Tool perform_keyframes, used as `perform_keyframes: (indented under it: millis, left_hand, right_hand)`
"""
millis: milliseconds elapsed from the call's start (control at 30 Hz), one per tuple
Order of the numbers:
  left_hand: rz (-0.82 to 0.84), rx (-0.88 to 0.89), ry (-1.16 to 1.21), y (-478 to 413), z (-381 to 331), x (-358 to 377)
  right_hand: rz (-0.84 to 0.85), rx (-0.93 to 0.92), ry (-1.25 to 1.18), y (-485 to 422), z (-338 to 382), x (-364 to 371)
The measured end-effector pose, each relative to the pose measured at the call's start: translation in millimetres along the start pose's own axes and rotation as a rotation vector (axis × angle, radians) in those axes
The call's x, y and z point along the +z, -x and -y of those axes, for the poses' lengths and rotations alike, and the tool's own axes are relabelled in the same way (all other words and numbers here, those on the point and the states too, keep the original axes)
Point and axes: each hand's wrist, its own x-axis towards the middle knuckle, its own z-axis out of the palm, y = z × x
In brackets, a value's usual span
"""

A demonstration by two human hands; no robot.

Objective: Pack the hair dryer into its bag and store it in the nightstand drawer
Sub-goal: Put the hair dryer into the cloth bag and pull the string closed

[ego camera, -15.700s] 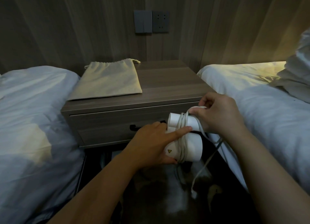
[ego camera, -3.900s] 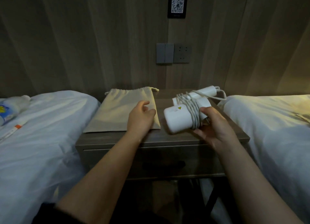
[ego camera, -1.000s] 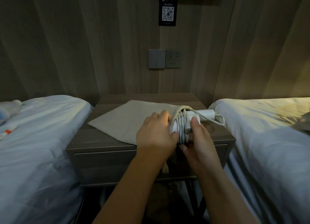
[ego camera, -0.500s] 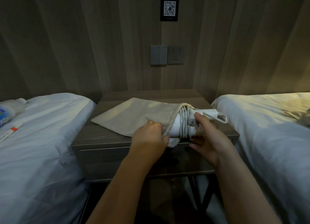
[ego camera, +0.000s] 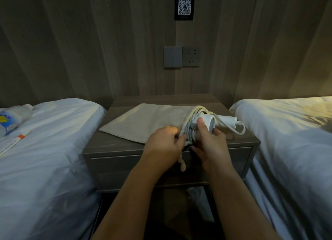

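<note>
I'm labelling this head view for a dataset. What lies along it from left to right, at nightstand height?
bottle → bag → left hand → dryer → plug → right bed

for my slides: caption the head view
Left hand grips the bag on the nightstand; right hand holds the hair dryer partly inside

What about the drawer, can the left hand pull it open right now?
Probably not yet. The left hand is busy gripping the mouth of the bag while the right hand holds the hair dryer partway inside. Nothing blocks the drawer just below, but it must let go first.
</note>
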Motion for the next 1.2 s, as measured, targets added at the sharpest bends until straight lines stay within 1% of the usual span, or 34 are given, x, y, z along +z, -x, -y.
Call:
perform_keyframes:
  millis: [133, 333, 433, 567, 633, 700, 800, 833, 933, 1000, 1067, 1100, 1133, 1200]
  left_hand:
    - [-0.127, -0.005, -0.061, -0.1, 3.4, -4.1]
    - [-0.196, 0.078, -0.074, 0.6, 1.6, -2.9]
    - [-0.216, 0.104, -0.043, 1.9, 1.6, -3.9]
    - [-0.222, 0.159, 0.033, 3.2, 1.4, -2.6]
    - [-0.192, 0.153, 0.067, 2.5, 1.7, -0.9]
    - [-0.175, 0.111, 0.105, 0.9, 3.9, -1.5]
    - [-0.189, 0.050, 0.067, -1.2, 10.2, -3.4]
    - [-0.194, 0.042, 0.060, -1.4, 11.1, -2.7]
    - [-0.209, -0.024, 0.139, -0.9, 4.6, -0.7]
    - [-0.241, -0.020, 0.092, -3.3, 1.4, 2.2]
    - [-0.268, 0.038, -0.094, -7.5, 2.1, 6.9]
    - [-0.294, 0.061, -0.163, -9.0, 3.0, 9.2]
    - [-0.319, 0.068, -0.193, -9.9, 4.0, 11.4]
    - [-0.350, 0.067, -0.184, -10.5, 5.7, 14.2]
  right_hand:
    - [0.070, 0.024, 0.159, 4.5, 4.6, -0.2]
    - [0.115, 0.029, 0.236, 9.8, 13.6, -4.2]
    - [0.109, 0.014, 0.210, 9.5, 13.2, -2.7]
    - [0.035, -0.016, 0.117, 6.1, 5.2, 13.1]
    - [0.004, -0.029, 0.076, 3.4, 4.5, 22.1]
    - [0.002, -0.021, 0.093, -0.8, 4.1, 27.7]
    - [0.050, -0.021, 0.229, -2.3, 1.5, 28.8]
    - [0.081, -0.019, 0.297, -1.7, 0.8, 27.1]
    - [0.161, -0.009, 0.508, 0.5, 7.0, 20.5]
    - [0.219, -0.025, 0.661, 5.8, 18.0, 18.3]
    - [0.271, -0.079, 0.877, 10.6, 28.7, 15.5]
    - [0.265, -0.133, 0.977, 11.9, 32.8, 13.5]
    - [0.219, -0.219, 1.038, 12.0, 36.0, 11.2]
    - [0.026, -0.503, 1.032, 5.8, 41.5, 6.6]
